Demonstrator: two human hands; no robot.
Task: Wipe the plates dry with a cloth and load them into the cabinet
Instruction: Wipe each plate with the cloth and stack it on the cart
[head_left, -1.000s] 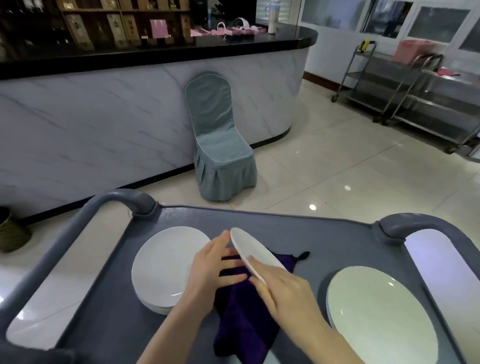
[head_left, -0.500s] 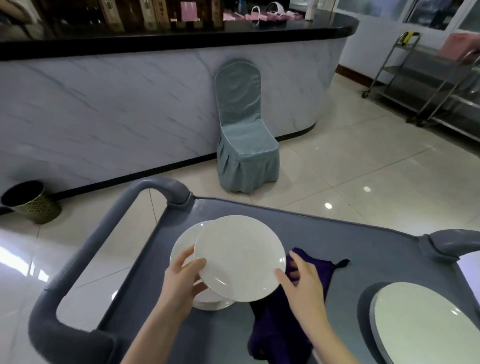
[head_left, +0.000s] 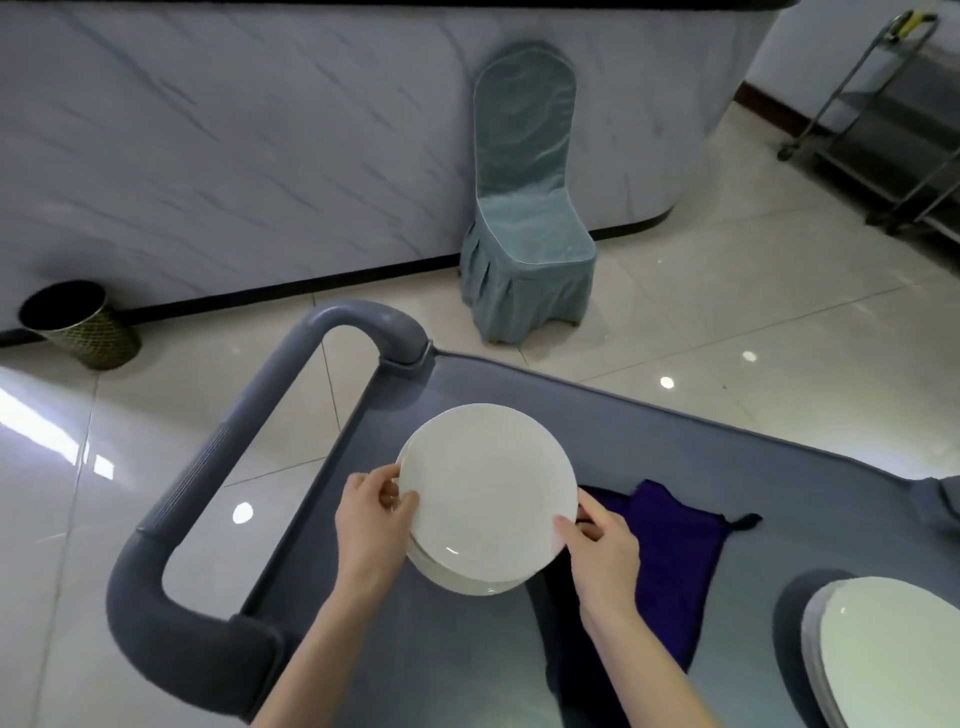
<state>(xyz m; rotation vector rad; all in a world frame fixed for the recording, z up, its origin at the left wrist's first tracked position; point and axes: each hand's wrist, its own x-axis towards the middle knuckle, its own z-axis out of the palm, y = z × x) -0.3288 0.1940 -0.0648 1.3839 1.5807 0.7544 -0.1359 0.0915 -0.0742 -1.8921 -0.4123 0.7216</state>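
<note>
Left hand (head_left: 371, 519): it gripped the left rim of the top white plate (head_left: 488, 491), thumb over the rim and fingers curled under it, closed on the plate.
Right hand (head_left: 602, 553): it pinched the same plate at its lower right rim, thumb on top and fingers tucked beneath, closed on the plate.
Top white plate: it lay level on or just above the stack of white plates (head_left: 462, 579); whether it touched the stack could not be told.
Stack of white plates: it sat near the cart's left edge, beside the handle, its rims showing below the held plate.
Purple cloth (head_left: 670, 561): it lay spread flat on the cart top just right of the stack, partly under the right hand, a dark loop at its far right corner.
Second plate stack (head_left: 893, 654): it stood at the near right corner of the cart, well apart from the hands, cut by the frame edge.
Grey service cart (head_left: 649, 426): its flat top carried everything; a curved grey handle (head_left: 218, 478) looped off the left edge.
Covered chair (head_left: 524, 208): it stood on the tiled floor beyond the cart's far edge, against the marble-faced counter (head_left: 234, 145).
Wastebasket (head_left: 78, 322): it stood at the counter's base, far left.
Steel trolley (head_left: 893, 114): it stood at the far right.
</note>
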